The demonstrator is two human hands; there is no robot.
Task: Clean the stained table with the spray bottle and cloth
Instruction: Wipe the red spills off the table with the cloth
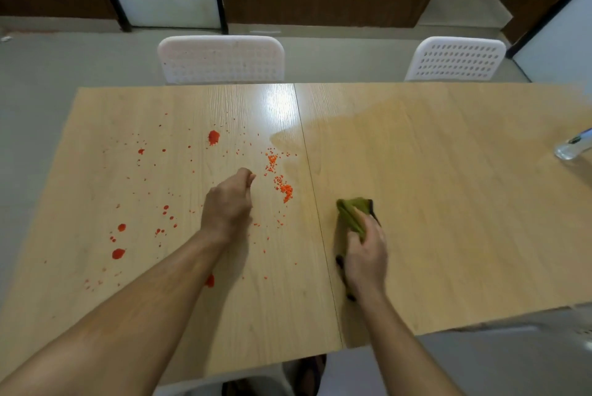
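Note:
Red-orange stains (214,137) and small orange beads of liquid (284,188) are scattered over the left half of the light wooden table (448,203). My left hand (229,203) hovers over or rests on the stained part with its fingers curled, holding nothing. My right hand (365,254) grips an olive-green cloth (352,214) with a dark edge, pressed on the table just right of the centre seam. A clear spray bottle (573,146) lies at the table's far right edge, partly cut off by the frame.
Two white perforated chairs (221,59) (456,59) stand behind the far edge of the table. A wet sheen (320,136) covers the wood near the seam. Grey floor surrounds the table.

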